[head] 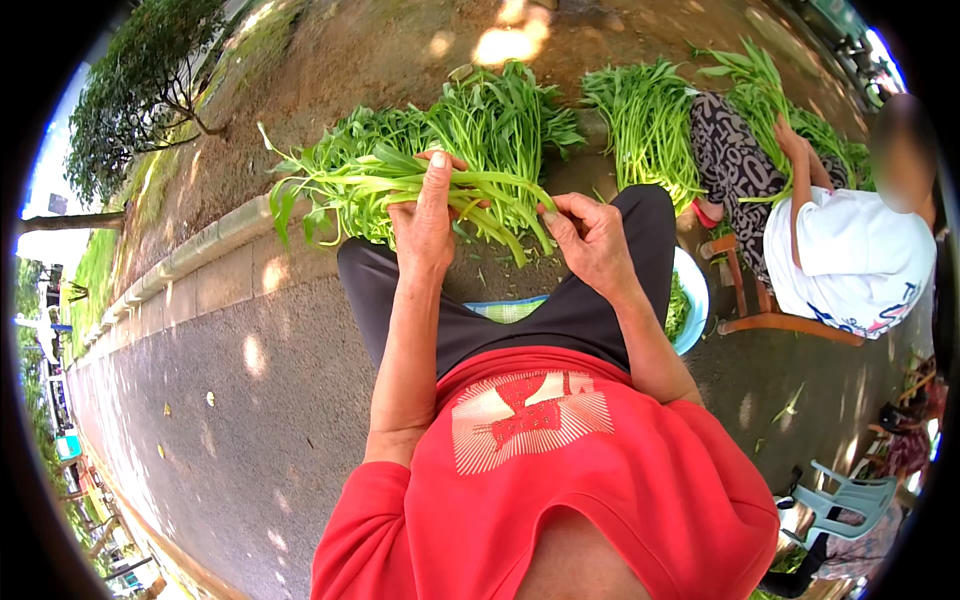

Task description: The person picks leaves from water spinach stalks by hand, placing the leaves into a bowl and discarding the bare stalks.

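A loose bunch of leafy green stems (499, 181), which look like water spinach, lies across my left hand (426, 206). That hand grips it between thumb and fingers, leaves to the left and cut ends to the right. My right hand (591, 238) pinches the tip of one stem at the bunch's right end. Just beyond my hands, a heap of the same greens (491, 112) rests on the ground by the kerb. A second heap (641, 120) lies farther right.
By my right knee stands a light-blue basin (696, 304) with green pieces inside. A person in a white shirt (847, 247) sits at the right on a wooden chair (795, 330), holding greens. A stone kerb (176, 262) runs along the left. A plastic chair (847, 499) stands lower right.
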Available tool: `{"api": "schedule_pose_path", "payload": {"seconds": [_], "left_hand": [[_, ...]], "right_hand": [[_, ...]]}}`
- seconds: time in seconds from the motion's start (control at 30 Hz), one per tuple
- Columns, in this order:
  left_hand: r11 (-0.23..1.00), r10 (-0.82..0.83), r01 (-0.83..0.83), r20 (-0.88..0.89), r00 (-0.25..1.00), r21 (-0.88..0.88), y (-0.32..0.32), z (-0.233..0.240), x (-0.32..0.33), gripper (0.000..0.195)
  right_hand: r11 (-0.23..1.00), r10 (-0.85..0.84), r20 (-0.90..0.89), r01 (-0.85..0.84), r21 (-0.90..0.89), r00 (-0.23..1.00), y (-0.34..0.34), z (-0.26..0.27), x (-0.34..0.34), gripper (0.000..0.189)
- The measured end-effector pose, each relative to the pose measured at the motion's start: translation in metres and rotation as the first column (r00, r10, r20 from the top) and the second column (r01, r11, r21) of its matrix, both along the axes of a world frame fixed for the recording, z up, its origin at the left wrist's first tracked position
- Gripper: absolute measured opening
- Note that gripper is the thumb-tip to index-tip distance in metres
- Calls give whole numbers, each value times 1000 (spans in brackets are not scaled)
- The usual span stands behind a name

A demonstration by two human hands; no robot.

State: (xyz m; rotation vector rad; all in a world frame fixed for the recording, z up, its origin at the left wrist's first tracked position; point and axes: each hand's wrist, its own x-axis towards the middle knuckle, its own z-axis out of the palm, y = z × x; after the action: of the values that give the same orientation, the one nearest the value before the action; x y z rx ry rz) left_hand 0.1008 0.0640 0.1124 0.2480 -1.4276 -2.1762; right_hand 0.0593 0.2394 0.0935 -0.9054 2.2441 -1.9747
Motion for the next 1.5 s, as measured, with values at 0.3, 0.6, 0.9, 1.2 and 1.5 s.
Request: {"api": "schedule_pose_path", "payload": {"seconds": [0.3,0.6,0.9,1.2,1.5], "left_hand": [[998,46,-46,-5,999,-41,2,0,0,29],[999,12,-12,7,1000,-35,-1,0,-4,27],[1000,12,-12,-1,1000,-27,2,3,-3,24],[987,-122,129,-78,990,99,-7,4,-5,24],[978,-189,200,-168,968,55,-13,8,-11,24]], "right_hand": [[981,-82,-403,146,131,911,-3,-3,-6,8],[995,-31,-341,60,75,940,0,-5,-8,3],[966,221,330,-160,-202,918,4,-1,-7,15],[806,567,532,-289,-517,629,8,8,-13,21],[759,643,554,-342,-555,529,12,15,-20,23]]}}
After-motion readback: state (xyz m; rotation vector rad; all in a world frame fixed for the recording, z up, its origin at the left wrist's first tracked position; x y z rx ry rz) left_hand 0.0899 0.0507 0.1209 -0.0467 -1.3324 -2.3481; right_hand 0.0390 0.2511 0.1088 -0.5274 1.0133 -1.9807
